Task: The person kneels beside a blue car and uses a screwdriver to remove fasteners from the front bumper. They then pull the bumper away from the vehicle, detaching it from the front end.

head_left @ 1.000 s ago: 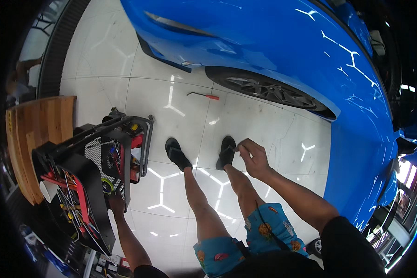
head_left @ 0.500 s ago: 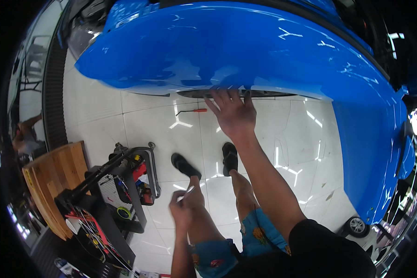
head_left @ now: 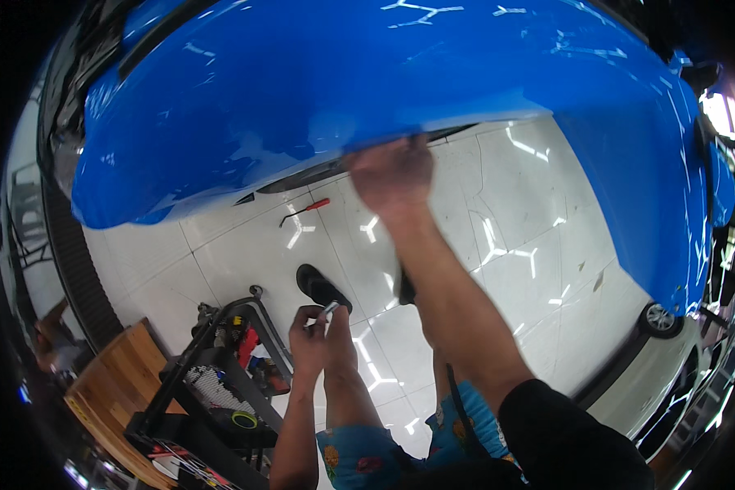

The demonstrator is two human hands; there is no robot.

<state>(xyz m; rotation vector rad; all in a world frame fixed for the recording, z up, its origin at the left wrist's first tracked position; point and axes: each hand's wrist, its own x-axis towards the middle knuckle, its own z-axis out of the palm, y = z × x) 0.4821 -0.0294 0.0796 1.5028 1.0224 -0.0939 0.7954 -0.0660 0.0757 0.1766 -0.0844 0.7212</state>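
My right hand (head_left: pixel 390 171) reaches up to the lower edge of the glossy blue car bodywork (head_left: pixel 327 73), above a partly hidden dark wheel (head_left: pixel 298 177); it is blurred, and whether its fingers grip the edge is unclear. My left hand (head_left: pixel 309 331) is closed round a small silver object (head_left: pixel 330 310), too small to identify, held low above my left leg. A hooked tool with a red handle (head_left: pixel 306 208) lies on the tiled floor below the bodywork.
A black tool cart (head_left: pixel 167 400) with assorted tools stands at my left, beside a curved wooden board (head_left: pixel 114 396). Blue bodywork (head_left: pixel 629 188) extends down my right side, and a white car (head_left: pixel 653 384) is at the lower right. My sandalled foot (head_left: pixel 318 286) rests on the tiles.
My left hand has left the cart and now holds the silver object. My right hand has risen to the bodywork's edge. The view has shifted, showing more blue panel across the top.
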